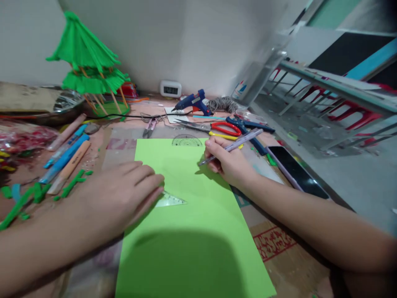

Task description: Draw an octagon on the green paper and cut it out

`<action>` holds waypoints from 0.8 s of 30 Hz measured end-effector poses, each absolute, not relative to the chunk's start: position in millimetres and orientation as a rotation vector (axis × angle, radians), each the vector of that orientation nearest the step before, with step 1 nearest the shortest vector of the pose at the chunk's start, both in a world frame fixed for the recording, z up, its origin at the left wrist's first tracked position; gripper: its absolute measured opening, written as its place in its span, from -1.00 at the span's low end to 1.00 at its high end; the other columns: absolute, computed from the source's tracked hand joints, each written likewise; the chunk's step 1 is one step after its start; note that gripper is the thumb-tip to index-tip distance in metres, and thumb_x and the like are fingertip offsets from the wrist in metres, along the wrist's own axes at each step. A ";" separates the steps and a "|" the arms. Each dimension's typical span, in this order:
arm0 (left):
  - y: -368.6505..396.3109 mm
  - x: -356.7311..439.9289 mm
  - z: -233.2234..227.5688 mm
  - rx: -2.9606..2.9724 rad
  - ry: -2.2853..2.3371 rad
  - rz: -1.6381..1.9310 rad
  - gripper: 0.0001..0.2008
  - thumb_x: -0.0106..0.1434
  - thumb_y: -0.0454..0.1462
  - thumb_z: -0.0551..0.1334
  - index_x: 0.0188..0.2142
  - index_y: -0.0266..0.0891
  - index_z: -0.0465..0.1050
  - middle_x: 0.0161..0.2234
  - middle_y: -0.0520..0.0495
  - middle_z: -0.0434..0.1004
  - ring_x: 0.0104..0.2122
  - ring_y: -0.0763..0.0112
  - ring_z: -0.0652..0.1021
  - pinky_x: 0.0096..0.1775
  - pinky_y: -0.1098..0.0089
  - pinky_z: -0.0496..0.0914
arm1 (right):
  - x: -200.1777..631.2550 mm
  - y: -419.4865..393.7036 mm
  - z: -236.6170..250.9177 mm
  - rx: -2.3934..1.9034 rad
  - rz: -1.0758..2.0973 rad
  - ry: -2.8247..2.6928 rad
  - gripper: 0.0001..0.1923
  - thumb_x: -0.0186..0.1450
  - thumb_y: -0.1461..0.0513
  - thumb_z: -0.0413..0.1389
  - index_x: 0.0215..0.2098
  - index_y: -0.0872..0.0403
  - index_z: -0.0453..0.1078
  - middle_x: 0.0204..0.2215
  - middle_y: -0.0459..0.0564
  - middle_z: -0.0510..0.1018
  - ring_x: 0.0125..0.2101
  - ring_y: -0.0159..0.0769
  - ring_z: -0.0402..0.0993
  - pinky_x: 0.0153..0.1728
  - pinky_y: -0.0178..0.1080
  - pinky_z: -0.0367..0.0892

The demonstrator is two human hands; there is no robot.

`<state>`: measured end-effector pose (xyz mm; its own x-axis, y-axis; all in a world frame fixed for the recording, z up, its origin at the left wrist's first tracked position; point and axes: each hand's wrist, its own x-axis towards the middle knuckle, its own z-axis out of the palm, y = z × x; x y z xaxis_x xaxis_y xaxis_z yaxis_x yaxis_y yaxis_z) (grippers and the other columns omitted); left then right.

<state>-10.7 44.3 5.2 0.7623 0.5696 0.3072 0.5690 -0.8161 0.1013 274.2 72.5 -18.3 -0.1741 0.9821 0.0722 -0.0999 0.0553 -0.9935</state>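
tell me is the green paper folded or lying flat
Flat. The green paper lies spread in one layer on the table, no crease visible. The left hand presses a clear set square onto it.

Table (288, 265): green paper (192, 231), scissors (217, 129), phone (294, 171).

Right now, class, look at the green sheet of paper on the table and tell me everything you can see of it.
The green paper is a plain light green rectangular sheet, apparently thin card or paper, lying flat and lengthwise on the cluttered table. The left hand presses a clear triangular ruler onto it. The right hand rests at its right edge, holding a pen with its tip over the sheet. A clear protractor overlaps its far edge. A shadow darkens its near end.
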 end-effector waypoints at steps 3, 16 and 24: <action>70.8 -19.0 7.0 2.937 1.096 0.467 -0.63 0.52 -0.08 0.04 0.00 -0.21 0.54 -0.02 -0.22 0.61 0.00 -0.02 0.57 0.04 0.00 0.43 | 278.7 77.9 -21.5 -1.001 1.392 -1.280 -0.52 0.31 -0.10 0.28 -0.47 0.04 0.27 -0.75 -0.29 0.26 -0.79 -0.55 0.04 -0.76 -0.45 -0.07; 126.6 -20.5 -3.2 2.769 1.298 0.295 -0.55 0.42 -0.06 0.30 0.20 -0.20 0.41 0.18 -0.21 0.45 0.12 0.04 0.51 0.12 -0.09 0.44 | 287.3 98.1 -21.7 -1.214 1.565 -1.356 -0.62 0.48 0.09 0.19 0.16 0.10 0.41 0.08 0.10 0.53 -0.04 -0.13 0.56 -0.05 0.00 0.55; 115.1 -32.8 9.2 2.599 1.385 -0.070 -0.67 0.45 -0.05 0.27 0.01 -0.25 0.49 -0.07 -0.11 0.57 -0.16 0.25 0.61 -0.11 0.15 0.56 | 283.7 91.3 -23.3 -1.191 1.455 -1.508 -0.69 0.50 0.07 0.17 0.04 0.13 0.45 -0.13 0.01 0.58 -0.28 -0.29 0.57 -0.27 -0.19 0.56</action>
